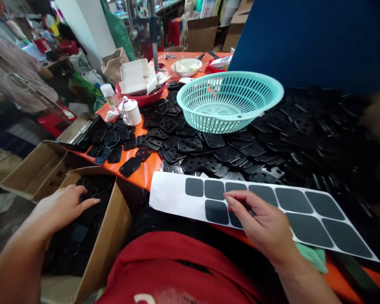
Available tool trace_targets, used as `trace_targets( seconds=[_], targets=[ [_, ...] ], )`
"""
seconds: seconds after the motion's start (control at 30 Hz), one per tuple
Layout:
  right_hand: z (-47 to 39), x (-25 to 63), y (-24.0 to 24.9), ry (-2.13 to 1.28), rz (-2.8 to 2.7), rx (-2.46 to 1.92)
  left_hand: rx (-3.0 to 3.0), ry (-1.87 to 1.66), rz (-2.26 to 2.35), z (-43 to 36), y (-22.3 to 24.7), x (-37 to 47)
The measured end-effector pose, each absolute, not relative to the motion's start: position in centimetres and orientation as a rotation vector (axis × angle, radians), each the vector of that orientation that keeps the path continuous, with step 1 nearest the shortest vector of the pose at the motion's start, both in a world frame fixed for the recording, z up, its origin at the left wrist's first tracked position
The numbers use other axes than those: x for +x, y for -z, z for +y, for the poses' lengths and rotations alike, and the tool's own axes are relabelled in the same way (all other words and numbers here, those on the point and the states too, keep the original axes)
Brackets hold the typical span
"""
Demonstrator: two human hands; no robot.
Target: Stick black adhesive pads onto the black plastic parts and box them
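Note:
My left hand (61,204) is over an open cardboard box (109,211) at the lower left, thumb and fingers apart, holding nothing visible. Dark flat pieces (80,233) fill that box. On the right, my right hand (266,223) has thumb and forefinger pinched together above a white sheet of dark grey rounded-square stickers (294,199). Whether the fingertips grip a sticker's edge cannot be made out. Bare white backing shows at the sheet's left end, and my hand hides some stickers. Many loose black plates with holes (190,144) lie beyond the sheet.
A light-green plastic basket (229,120) rests on the black plates. Left of it stand a white lidded cup (130,112), a red basin (150,99) holding white cards, and a black tin (80,131). A blue panel (310,42) rises at right. Another person (19,76) is at far left.

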State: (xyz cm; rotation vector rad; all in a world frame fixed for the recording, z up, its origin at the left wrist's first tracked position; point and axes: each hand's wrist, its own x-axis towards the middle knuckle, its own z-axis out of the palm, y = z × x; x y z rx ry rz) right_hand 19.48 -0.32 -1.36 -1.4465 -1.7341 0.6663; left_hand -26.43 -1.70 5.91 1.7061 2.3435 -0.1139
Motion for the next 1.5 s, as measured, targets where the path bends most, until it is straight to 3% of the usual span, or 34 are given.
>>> trace_targets(
  seconds=[0.07,0.2,0.3,0.63,0.77,0.87,1.03,1.5],
  targets=[
    [-0.1,18.8,1.7,-0.599,-1.796,-1.387,1.783,0.133,2.223,-1.8,-4.3,-24.3],
    [0.4,17.8,2.7,-0.499,-1.938,-1.250,2.089,-0.257,1.923,-0.4,-1.5,-15.6],
    [0.4,17.7,3.8,-0.485,-1.997,-1.222,2.320,-0.360,1.773,1.2,0.1,-10.0],
    [-0.1,18.1,5.1,-0.443,-2.039,-1.168,2.388,-0.157,1.821,3.8,1.2,-4.6],
    [-0.1,18.1,4.7,-0.451,-1.998,-1.173,2.116,-0.453,1.583,3.5,0.1,-4.0],
    [-0.2,18.0,4.3,-0.489,-1.902,-1.179,1.457,-0.688,1.301,2.9,-0.8,-3.1],
    [-0.5,17.7,4.0,-0.525,-1.821,-1.111,0.652,-0.706,1.072,2.4,-1.2,-1.4],
    [-0.1,18.7,3.1,-0.279,-2.105,-0.949,0.735,-0.649,1.089,2.6,-0.4,-0.7]
  ],
)
